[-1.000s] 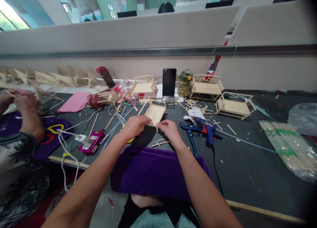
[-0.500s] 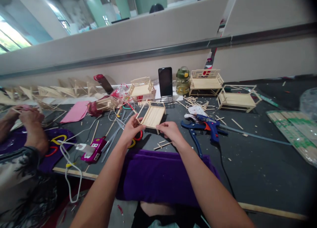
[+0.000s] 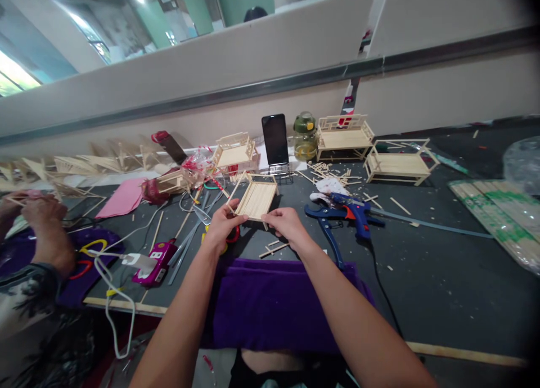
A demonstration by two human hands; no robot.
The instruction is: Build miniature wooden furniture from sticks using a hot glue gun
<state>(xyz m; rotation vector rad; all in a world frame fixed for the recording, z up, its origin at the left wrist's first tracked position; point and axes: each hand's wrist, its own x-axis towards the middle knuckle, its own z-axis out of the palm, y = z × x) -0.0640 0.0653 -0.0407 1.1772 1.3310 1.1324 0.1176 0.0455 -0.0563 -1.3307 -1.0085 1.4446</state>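
Between both hands I hold a miniature wooden bench [image 3: 257,199] made of thin sticks, with a slatted seat and short legs. My left hand [image 3: 223,224] grips its left front corner, fingers curled behind the frame and thumb along the front edge. My right hand [image 3: 283,221] pinches the front right corner near a leg. Below my left hand, scissors [image 3: 233,234] with red and yellow handles are partly hidden. A few loose sticks [image 3: 273,249] lie under my right hand. The folded purple cloth [image 3: 287,303] covers the table edge beneath my forearms.
To the right lie a blue glue gun [image 3: 358,219] and blue cutters [image 3: 324,219]. Behind stand a phone [image 3: 275,140] on a wire stand, a green-lidded bottle [image 3: 305,136] and finished-looking small benches [image 3: 343,138]. At left are a magenta power strip [image 3: 155,262] and another person's hands [image 3: 42,213].
My view has shifted slightly, so most things sit a little further left. Both hands keep the same hold on the miniature bench, which stays in nearly the same pose.
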